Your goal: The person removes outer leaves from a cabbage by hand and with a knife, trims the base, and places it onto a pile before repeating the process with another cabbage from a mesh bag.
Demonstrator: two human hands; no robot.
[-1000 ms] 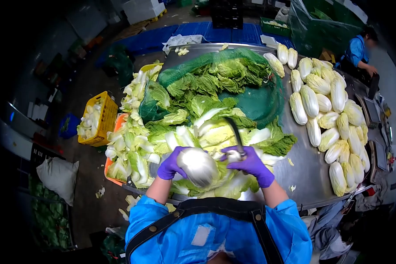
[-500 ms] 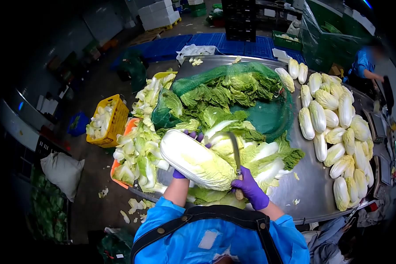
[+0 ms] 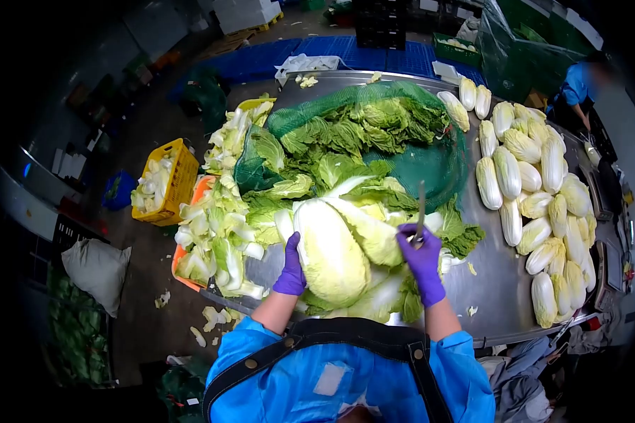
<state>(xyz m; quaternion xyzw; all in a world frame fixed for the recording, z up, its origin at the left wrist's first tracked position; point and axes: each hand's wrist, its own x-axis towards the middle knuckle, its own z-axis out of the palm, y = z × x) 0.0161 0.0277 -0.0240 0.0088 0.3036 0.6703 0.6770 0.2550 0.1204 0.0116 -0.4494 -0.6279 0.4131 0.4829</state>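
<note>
Head view.

The left hand (image 3: 290, 268), in a purple glove, lies against the left flank of a cabbage (image 3: 329, 250). Its fingers point away from the person and curve onto the cabbage, so the hand has hold of it from the side. The palm side is hidden.

The cabbage lies lengthwise on loose green leaves at the near edge of the steel table (image 3: 501, 278), directly in front of the person and between the two hands.

The right hand (image 3: 423, 261), also gloved, is closed in a fist round the handle of a knife (image 3: 420, 211). The blade points away from the person and stands over the leaves, just right of the cabbage and apart from it.

Surroundings:
- A green net (image 3: 434, 166) full of untrimmed leafy heads lies behind the cabbage, across the middle of the table.
- Trimmed pale cabbages (image 3: 536, 183) lie in rows on the right part of the table — well apart from both hands.
- A heap of cut leaves (image 3: 222, 225) overflows the table's left edge, above an orange crate (image 3: 183, 278).
- A yellow crate (image 3: 164, 180) with pale pieces stands on the floor further left; a white sack (image 3: 95, 268) lies nearer the person.
- A co-worker (image 3: 578, 88) in blue stands at the far right corner of the table.
</note>
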